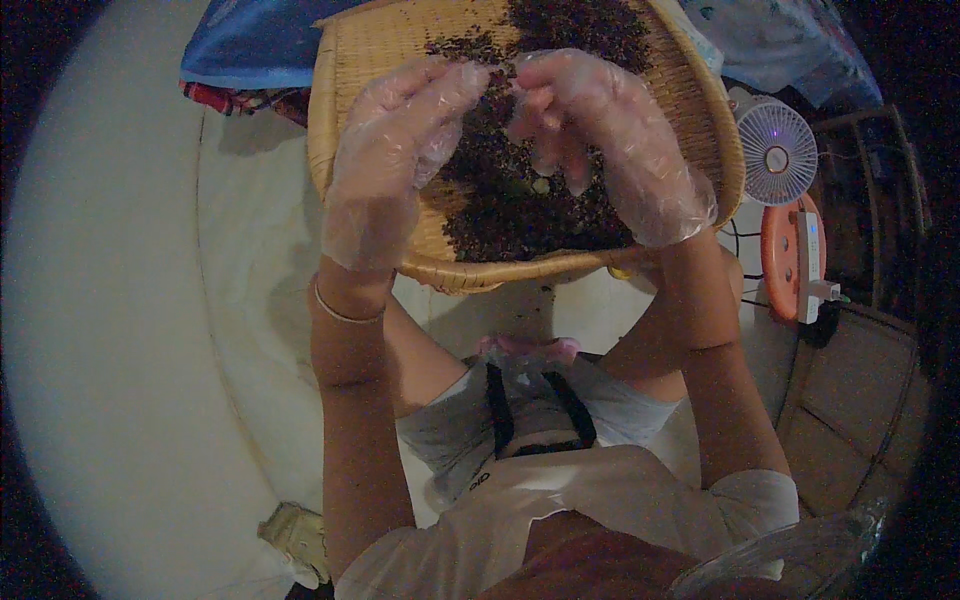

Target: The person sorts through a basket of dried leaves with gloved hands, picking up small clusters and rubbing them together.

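Note:
Both of my hands wear clear, loose plastic gloves and hover over a wide woven bamboo tray (435, 235). Spread over the tray are many small, dark reddish-brown dried bits (535, 225), with a pale greenish piece (541, 185) among them. My left hand (405, 130) has its thumb and fingers drawn together near the middle of the pile. Just across from its fingertips, my right hand (610, 135) has its thumb and forefinger pinched and its other fingers curled loosely. Whatever lies between the fingertips of either hand is too small to make out.
The tray's near rim is beside my bent knees. A small round white fan (777, 155) stands at the right, behind an orange stool (780, 255) with a white power strip (810, 265). Blue cloth (250, 45) hangs at the far left. A crumpled pale item (295, 535) lies on the floor.

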### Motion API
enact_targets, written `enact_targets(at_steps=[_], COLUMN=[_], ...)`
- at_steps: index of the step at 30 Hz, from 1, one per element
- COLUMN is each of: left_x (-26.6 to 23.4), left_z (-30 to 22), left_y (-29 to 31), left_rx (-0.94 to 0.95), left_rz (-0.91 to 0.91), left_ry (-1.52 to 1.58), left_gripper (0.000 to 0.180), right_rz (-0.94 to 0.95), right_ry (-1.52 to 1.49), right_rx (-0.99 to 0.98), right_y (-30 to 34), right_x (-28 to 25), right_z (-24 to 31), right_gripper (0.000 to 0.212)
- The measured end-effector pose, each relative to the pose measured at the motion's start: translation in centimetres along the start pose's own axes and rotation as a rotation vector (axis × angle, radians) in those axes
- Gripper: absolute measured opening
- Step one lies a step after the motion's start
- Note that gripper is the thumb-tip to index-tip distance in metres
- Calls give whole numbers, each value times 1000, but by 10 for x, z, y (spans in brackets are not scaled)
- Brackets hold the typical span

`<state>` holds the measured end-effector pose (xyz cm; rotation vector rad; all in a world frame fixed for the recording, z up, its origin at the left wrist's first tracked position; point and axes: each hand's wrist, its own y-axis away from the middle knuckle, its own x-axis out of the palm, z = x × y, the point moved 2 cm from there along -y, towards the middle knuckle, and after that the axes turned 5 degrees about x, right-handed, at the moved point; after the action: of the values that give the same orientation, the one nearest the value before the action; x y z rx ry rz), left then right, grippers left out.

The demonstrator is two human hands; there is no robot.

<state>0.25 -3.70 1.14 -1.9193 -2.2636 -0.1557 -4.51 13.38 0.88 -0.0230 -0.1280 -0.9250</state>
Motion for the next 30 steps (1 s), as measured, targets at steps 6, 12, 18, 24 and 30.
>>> enact_targets(at_steps=[6, 12, 18, 24, 30], left_x=[-4, 2, -4, 3, 7], left_z=[5, 4, 1, -6, -9], left_y=[-1, -2, -5, -2, 1], left_rx=[29, 48, 35, 170, 153], left_rz=[-32, -36, 79, 108, 127], left_ry=[-2, 37, -102, -161, -193], left_gripper=[29, 29, 22, 22, 24], right_rz=[117, 106, 82, 43, 95], right_ry=[8, 57, 26, 30, 18], right_rx=[150, 177, 152, 126, 19], right_y=[3, 3, 2, 3, 1], right_x=[8, 7, 8, 6, 2], right_z=[2, 4, 3, 3, -6], right_gripper=[34, 34, 28, 22, 22])
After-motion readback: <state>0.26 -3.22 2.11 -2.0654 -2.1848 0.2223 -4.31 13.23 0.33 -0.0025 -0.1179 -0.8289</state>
